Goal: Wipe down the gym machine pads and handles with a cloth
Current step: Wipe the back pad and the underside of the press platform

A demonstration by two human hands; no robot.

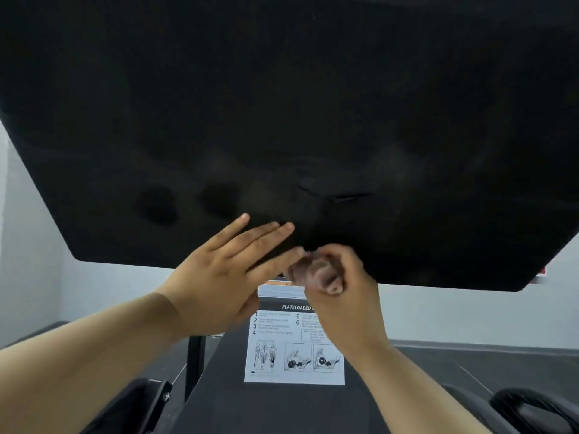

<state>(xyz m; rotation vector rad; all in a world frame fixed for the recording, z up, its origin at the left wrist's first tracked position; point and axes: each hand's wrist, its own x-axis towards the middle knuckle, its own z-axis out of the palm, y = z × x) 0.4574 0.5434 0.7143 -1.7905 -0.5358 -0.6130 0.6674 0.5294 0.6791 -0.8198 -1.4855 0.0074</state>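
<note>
Head view, near to far. Nearest, below and outside the wrists, two dark machine parts: a rounded pad (532,408) under the right forearm and a bolted part (138,402) under the left. Between the wrists, one placard (282,355) with numbered steps and exercise drawings lies on the sloping frame.

The right hand (341,296) is curled tight, thumb tucked, round one small bunched cloth (308,270). The cloth is blurred, so its fold cannot be told. The left hand (219,277) is spread, its fingers (266,233) straight and close together. They lie flat against the dark surface just beside the cloth and hold nothing.

Beyond the fingertips, one large black plate (282,104) fills the upper view, its long axis running left to right. The cloth sits at the plate's near edge, about midway along. Nearly all of the plate's face lies up and away from the cloth, to both sides. The cloth hand is the nearer one for wiping, and judged from this, strokes would run along the long axis.

Count: two hands, one cloth, one plate, one placard, two low dark parts.
</note>
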